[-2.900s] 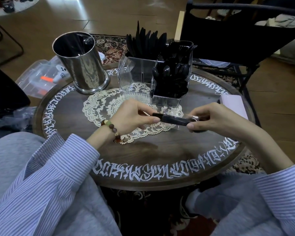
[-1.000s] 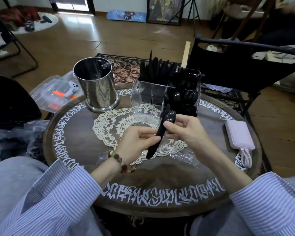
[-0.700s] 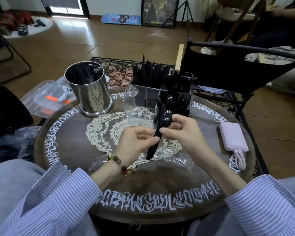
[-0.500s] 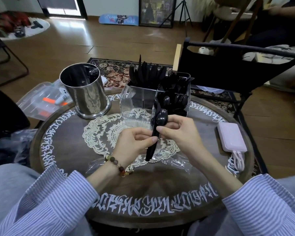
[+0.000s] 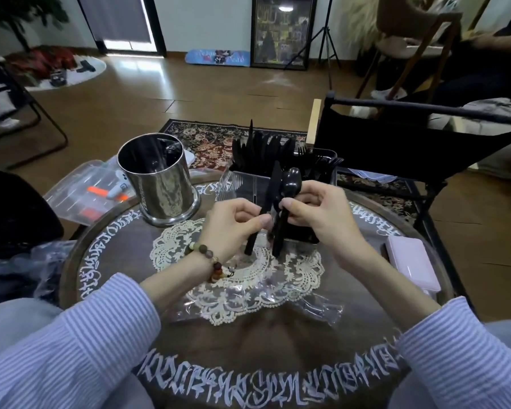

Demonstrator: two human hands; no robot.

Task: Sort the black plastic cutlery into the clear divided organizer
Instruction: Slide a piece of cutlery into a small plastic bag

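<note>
Both forearms reach in over the round table (image 5: 278, 343), wrists raised; the left hand (image 5: 230, 228) pinches a black knife (image 5: 267, 205) at mid-handle, blade pointing to 12 o'clock; the right hand (image 5: 319, 219) grips a black spoon (image 5: 288, 202), its glossy oval bowl up, just beside the knife; both pieces stand nearly upright, directly in front of the clear organizer (image 5: 242, 184) at 12 o'clock, which bristles with matte black cutlery; a crinkled clear wrapper (image 5: 316, 311) lies on the lace doily (image 5: 248, 287) at 6 o'clock.

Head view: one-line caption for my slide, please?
Left hand pinches a black plastic knife, right hand a black spoon, before the clear divided organizer.
</note>
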